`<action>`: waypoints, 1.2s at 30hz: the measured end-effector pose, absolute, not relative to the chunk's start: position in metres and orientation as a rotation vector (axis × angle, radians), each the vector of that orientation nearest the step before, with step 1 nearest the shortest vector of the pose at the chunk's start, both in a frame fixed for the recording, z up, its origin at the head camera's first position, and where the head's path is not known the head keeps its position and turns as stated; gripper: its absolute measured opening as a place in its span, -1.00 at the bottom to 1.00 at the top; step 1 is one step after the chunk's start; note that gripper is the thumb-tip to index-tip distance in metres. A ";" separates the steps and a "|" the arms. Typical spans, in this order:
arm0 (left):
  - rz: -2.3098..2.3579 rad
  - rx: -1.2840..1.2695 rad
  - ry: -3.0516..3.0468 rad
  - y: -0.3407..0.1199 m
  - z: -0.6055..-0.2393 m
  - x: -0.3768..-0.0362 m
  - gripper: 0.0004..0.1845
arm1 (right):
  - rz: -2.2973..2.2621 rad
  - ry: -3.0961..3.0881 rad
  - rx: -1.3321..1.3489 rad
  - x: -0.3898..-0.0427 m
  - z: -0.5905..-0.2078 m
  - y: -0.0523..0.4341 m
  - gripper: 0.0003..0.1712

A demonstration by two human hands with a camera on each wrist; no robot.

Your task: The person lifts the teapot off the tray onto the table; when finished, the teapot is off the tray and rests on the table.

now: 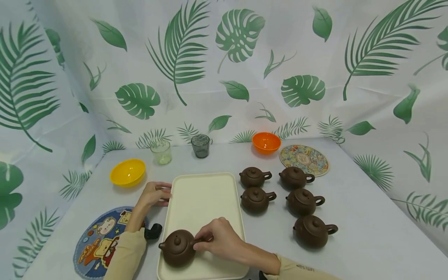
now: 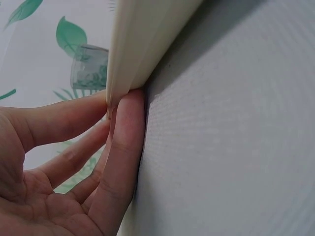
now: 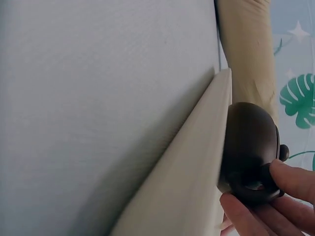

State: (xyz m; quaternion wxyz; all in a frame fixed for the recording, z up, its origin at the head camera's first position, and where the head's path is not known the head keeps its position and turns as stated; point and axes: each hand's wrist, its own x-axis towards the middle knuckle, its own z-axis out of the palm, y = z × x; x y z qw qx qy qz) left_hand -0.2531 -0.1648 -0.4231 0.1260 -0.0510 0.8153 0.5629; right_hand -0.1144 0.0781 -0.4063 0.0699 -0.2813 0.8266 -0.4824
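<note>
A cream rectangular tray [image 1: 204,202] lies in front of me. Near its front-left corner is a dark brown teapot [image 1: 177,249], spout pointing left. My right hand [image 1: 220,239] pinches the handle of this teapot between thumb and fingers; the right wrist view shows the teapot [image 3: 251,142] against the tray's surface, thumb on top of the handle. At the tray's left side, my left hand [image 1: 155,194] holds the rim. In the left wrist view its thumb meets the tray edge [image 2: 130,54] and a finger [image 2: 129,115] reaches beneath it.
Several more brown teapots [image 1: 255,200] stand in two columns right of the tray. An orange bowl [image 1: 266,144] and a round patterned mat [image 1: 320,161] are behind them. Beyond the left hand are a yellow bowl [image 1: 127,173], green glass [image 1: 161,152] and grey glass [image 1: 200,146]. A blue cartoon mat [image 1: 85,233] lies left.
</note>
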 end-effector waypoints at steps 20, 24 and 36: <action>1.643 -0.185 2.368 -0.165 -0.426 -0.256 -0.58 | -1.489 2.501 -0.849 -0.120 -0.381 0.150 -0.89; 1.662 -0.167 2.349 -0.165 -0.425 -0.255 -0.57 | -1.466 2.509 -0.787 -0.118 -0.374 0.191 -0.84; 1.635 -0.169 2.371 -0.164 -0.422 -0.253 -0.57 | -1.319 2.623 -0.573 -0.115 -0.377 0.258 -0.82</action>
